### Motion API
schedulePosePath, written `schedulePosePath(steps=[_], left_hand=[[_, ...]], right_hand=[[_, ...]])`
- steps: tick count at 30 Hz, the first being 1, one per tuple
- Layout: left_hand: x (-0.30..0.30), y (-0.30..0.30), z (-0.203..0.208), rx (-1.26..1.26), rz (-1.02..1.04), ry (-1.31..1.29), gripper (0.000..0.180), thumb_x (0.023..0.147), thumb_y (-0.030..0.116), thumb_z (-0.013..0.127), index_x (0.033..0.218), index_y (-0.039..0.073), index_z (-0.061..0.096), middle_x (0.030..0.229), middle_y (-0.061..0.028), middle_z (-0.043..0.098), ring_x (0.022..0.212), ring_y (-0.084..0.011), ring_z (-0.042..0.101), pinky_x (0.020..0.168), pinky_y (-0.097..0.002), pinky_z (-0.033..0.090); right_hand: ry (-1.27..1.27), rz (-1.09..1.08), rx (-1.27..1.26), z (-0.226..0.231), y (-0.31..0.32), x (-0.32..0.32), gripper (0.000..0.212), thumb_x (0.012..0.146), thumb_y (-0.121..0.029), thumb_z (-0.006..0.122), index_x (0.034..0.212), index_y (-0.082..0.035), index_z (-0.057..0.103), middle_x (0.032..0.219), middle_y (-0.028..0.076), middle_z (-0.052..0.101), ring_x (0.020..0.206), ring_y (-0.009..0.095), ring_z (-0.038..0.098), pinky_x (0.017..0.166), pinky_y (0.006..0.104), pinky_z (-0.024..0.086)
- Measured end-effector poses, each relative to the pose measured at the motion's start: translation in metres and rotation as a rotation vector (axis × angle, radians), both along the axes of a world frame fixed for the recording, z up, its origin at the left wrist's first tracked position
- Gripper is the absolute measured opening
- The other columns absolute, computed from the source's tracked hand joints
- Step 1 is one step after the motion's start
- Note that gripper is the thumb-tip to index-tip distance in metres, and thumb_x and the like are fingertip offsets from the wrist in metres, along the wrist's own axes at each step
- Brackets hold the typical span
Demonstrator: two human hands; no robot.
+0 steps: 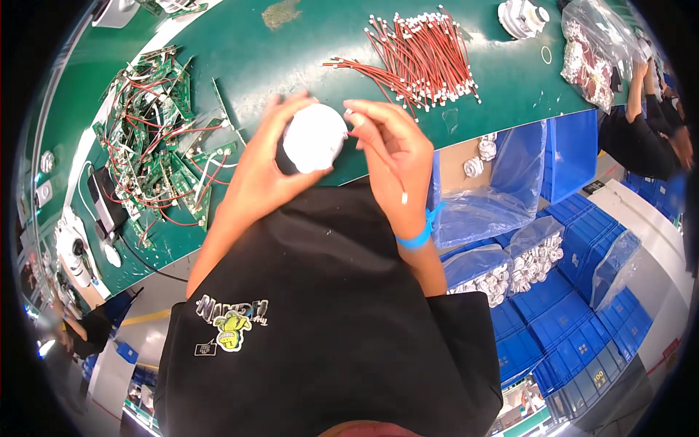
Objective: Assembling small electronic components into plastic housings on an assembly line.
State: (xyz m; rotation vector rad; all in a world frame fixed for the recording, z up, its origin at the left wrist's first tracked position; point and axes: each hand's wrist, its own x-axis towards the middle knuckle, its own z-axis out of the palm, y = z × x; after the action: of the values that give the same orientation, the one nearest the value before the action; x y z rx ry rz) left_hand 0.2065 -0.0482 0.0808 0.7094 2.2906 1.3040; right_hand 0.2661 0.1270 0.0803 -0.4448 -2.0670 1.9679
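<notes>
From far off, I see the left hand (263,164) curled round a white dome (314,138) at the green table (328,33), likely to steady it. The right hand (400,149) pinches a tiny white plug (349,111) beside it.

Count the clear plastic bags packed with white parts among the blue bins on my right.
2: one bag sits nearer your right sleeve, and another is beside it, farther right. More may be hidden.
</notes>
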Motion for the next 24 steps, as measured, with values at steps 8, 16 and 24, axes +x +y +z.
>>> schedulePosePath(steps=[8,16,24], left_hand=[[-0.008,0.005,-0.004,-0.182,0.117,0.201,0.076,0.066,0.017,0.085,0.131,0.004,0.047,0.133,-0.0131,0.052,0.132,-0.0359,0.042,0.116,-0.0509,0.02],[-0.011,0.007,0.002,-0.206,0.112,0.115,0.074,0.064,0.016,0.085,0.128,0.004,0.049,0.125,-0.0139,0.057,0.125,-0.0325,0.049,0.115,-0.0511,0.021],[-0.014,0.007,0.0,-0.234,0.124,0.101,0.074,0.065,0.018,0.086,0.127,0.002,0.049,0.125,-0.0151,0.058,0.124,-0.0323,0.05,0.115,-0.0496,0.023]], right_hand=[[-0.164,0.092,-0.485,-0.013,0.0,-0.002,0.025,0.084,0.001,0.068,0.108,0.005,0.062,0.088,0.004,0.066,0.077,0.005,0.059,0.068,0.0192,0.049],[-0.159,0.052,-0.561,-0.019,-0.009,-0.008,0.018,0.082,0.001,0.071,0.096,0.004,0.059,0.083,0.006,0.066,0.071,0.006,0.062,0.062,0.0185,0.049],[-0.198,0.071,-0.523,-0.009,-0.007,-0.014,0.012,0.079,0.002,0.069,0.086,0.006,0.06,0.076,0.008,0.066,0.069,0.009,0.064,0.061,0.0227,0.052]])
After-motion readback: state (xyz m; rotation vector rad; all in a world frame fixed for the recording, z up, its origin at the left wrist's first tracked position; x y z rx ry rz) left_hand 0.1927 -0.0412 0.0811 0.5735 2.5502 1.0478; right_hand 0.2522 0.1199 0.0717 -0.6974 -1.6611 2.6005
